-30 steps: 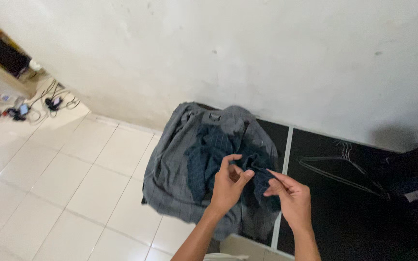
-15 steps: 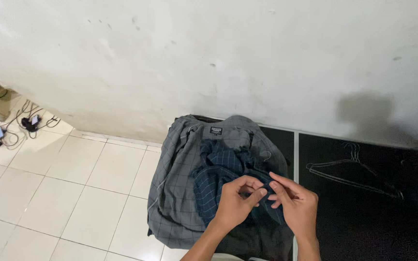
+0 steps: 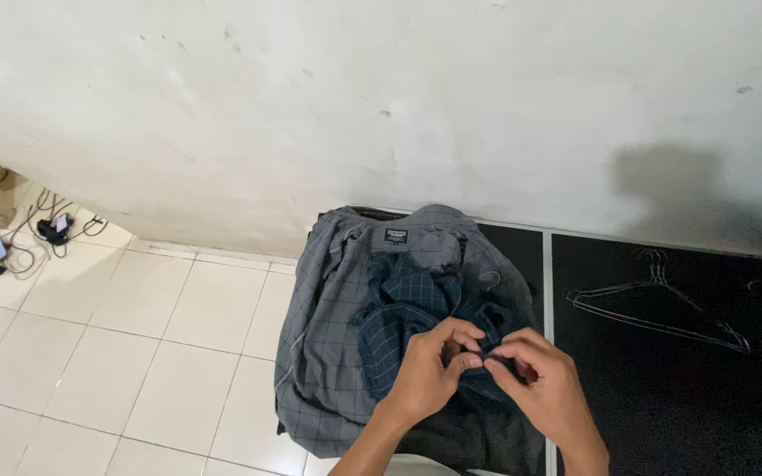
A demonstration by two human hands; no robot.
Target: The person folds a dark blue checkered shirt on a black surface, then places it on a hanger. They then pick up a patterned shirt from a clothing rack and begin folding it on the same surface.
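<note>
Low in frame centre, both hands (image 3: pixel 478 370) pinched shut on dark shirt (image 3: pixel 403 308); best kept taut, fingertips close, grey shirt (image 3: pixel 324 335) undisturbed beneath.

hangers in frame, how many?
1: a wire hanger lying on the dark mat right of the shirts. Another may be hidden inside the shirts; a hook-like wire shows there.
</note>
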